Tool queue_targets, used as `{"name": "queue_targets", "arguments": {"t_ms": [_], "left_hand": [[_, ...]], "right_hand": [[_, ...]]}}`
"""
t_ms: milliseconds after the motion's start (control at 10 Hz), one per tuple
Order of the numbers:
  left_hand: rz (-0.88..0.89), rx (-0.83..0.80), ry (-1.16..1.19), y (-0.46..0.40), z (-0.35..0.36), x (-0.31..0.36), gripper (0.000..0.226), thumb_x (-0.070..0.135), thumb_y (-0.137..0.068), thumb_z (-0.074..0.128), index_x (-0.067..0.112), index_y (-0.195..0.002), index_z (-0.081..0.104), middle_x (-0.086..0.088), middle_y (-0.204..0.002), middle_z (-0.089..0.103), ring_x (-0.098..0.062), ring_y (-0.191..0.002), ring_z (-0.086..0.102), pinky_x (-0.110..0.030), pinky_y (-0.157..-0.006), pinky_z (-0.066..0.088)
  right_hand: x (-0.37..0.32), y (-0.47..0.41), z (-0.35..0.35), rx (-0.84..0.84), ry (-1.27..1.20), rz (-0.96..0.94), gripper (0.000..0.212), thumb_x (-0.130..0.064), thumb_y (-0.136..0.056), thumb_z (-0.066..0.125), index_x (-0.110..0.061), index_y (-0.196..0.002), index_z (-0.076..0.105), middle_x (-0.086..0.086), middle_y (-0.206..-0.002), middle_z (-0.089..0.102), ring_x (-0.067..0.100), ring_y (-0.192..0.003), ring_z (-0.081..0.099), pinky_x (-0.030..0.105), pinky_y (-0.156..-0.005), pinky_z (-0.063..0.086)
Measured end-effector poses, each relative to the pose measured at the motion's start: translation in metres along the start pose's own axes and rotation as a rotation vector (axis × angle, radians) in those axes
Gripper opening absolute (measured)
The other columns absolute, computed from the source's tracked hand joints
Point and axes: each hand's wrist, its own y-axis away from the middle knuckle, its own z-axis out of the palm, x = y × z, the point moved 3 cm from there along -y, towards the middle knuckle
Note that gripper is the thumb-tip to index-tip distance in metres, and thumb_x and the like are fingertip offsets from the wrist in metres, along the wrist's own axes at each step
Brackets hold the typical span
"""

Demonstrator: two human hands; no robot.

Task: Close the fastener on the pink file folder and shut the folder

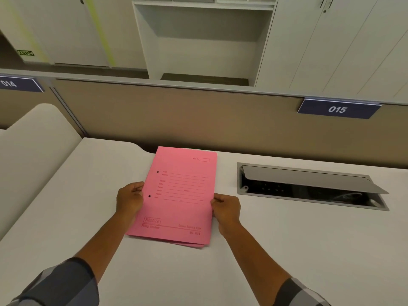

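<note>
Two hands pinch the pink file folder flat on the table — left hand at its spine edge, right hand opposite — long axis running away between them, cover down.

Folder: the closed pink card file folder lies on the white desk, centre.
Hands: left hand at its 9 o'clock edge, right hand at 3 o'clock.
Cable box: the grey metal cable box with raised lid sits recessed in the desk at the folder's 3 o'clock.
Partition: the brown fabric partition stands at 12 o'clock.

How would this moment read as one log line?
pink folder: shut, flat on desk | left hand: holds left edge | right hand: holds right edge
</note>
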Motion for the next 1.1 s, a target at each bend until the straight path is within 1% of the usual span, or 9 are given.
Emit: {"name": "queue_targets", "arguments": {"t_ms": [100,200,400,600,700,800,900,1000,1100], "left_hand": [[0.009,-0.011,-0.040,-0.002,0.001,0.002,0.039,0.002,-0.103,0.052,0.030,-0.084,0.071,0.011,-0.093,0.067,-0.019,-0.083,0.062,-0.031,-0.078,0.050],[-0.017,-0.015,-0.045,-0.001,0.000,0.004,0.048,0.004,-0.103,0.051,0.036,-0.068,0.059,0.020,-0.080,0.059,-0.007,-0.073,0.055,-0.021,-0.063,0.043],[-0.028,-0.051,-0.070,-0.003,-0.002,0.007,0.044,0.009,-0.104,0.047,0.033,-0.068,0.049,0.015,-0.074,0.055,-0.023,-0.076,0.054,-0.029,-0.067,0.044],[-0.020,-0.091,-0.094,-0.001,-0.007,0.019,0.033,0.018,-0.108,0.050,0.032,-0.079,0.058,0.012,-0.084,0.058,-0.029,-0.096,0.056,-0.040,-0.085,0.044],[-0.047,-0.130,-0.084,-0.001,-0.009,0.022,0.032,0.022,-0.108,0.051,0.017,-0.136,0.065,-0.006,-0.134,0.065,-0.035,-0.125,0.057,-0.046,-0.101,0.047],[-0.036,-0.131,-0.117,0.003,-0.012,0.023,0.043,0.023,-0.108,0.051,0.013,-0.149,0.054,-0.012,-0.152,0.057,-0.038,-0.134,0.055,-0.051,-0.108,0.047],[0.037,-0.119,-0.191,0.013,-0.010,0.018,0.041,0.025,-0.107,0.053,0.011,-0.146,0.056,-0.014,-0.147,0.060,-0.035,-0.121,0.061,-0.049,-0.099,0.052],[0.156,-0.124,-0.296,0.030,-0.003,0.017,0.043,0.025,-0.102,0.062,0.013,-0.143,0.055,-0.015,-0.144,0.060,-0.033,-0.117,0.061,-0.048,-0.093,0.055],[0.285,-0.054,-0.544,0.047,0.007,0.009,0.067,0.034,-0.096,0.069,0.011,-0.153,0.042,-0.018,-0.157,0.046,-0.040,-0.142,0.047,-0.058,-0.113,0.045]], "right_hand": [[-0.001,-0.001,0.001,0.005,0.066,-0.048,0.024,-0.001,-0.096,0.060,-0.006,-0.093,0.083,0.010,-0.089,0.080,0.030,-0.075,0.070,0.041,-0.082,0.066],[-0.001,0.000,0.003,0.016,0.133,-0.088,0.026,0.001,-0.095,0.059,-0.005,-0.087,0.082,0.013,-0.083,0.079,0.023,-0.061,0.058,0.024,-0.064,0.052],[-0.003,-0.003,0.004,0.030,0.176,-0.093,0.023,0.000,-0.095,0.060,-0.002,-0.085,0.081,0.014,-0.083,0.079,0.022,-0.064,0.059,0.025,-0.067,0.048],[-0.005,-0.007,0.006,0.018,0.194,-0.109,0.023,-0.003,-0.097,0.062,-0.001,-0.082,0.079,0.014,-0.081,0.077,0.022,-0.062,0.057,0.023,-0.066,0.047],[-0.006,-0.009,0.005,0.022,0.232,-0.140,0.027,0.000,-0.094,0.061,0.000,-0.067,0.065,0.017,-0.071,0.069,0.020,-0.060,0.048,0.026,-0.066,0.044],[-0.009,-0.006,0.003,0.008,0.257,-0.163,0.038,-0.001,-0.093,0.063,-0.012,-0.060,0.048,0.006,-0.066,0.053,0.015,-0.057,0.042,0.025,-0.065,0.043],[-0.006,0.003,0.001,-0.018,0.277,-0.231,0.005,-0.016,-0.096,0.069,-0.015,-0.090,0.069,0.007,-0.098,0.065,0.018,-0.083,0.062,0.028,-0.079,0.050],[0.000,0.016,-0.004,-0.066,0.357,-0.265,0.043,-0.027,-0.098,0.067,-0.016,-0.139,0.060,0.004,-0.132,0.060,0.022,-0.122,0.059,0.034,-0.103,0.050],[0.011,0.025,-0.010,-0.077,0.448,-0.441,0.046,-0.034,-0.100,0.062,-0.022,-0.144,0.054,0.000,-0.142,0.056,0.019,-0.131,0.051,0.037,-0.113,0.047]]}}
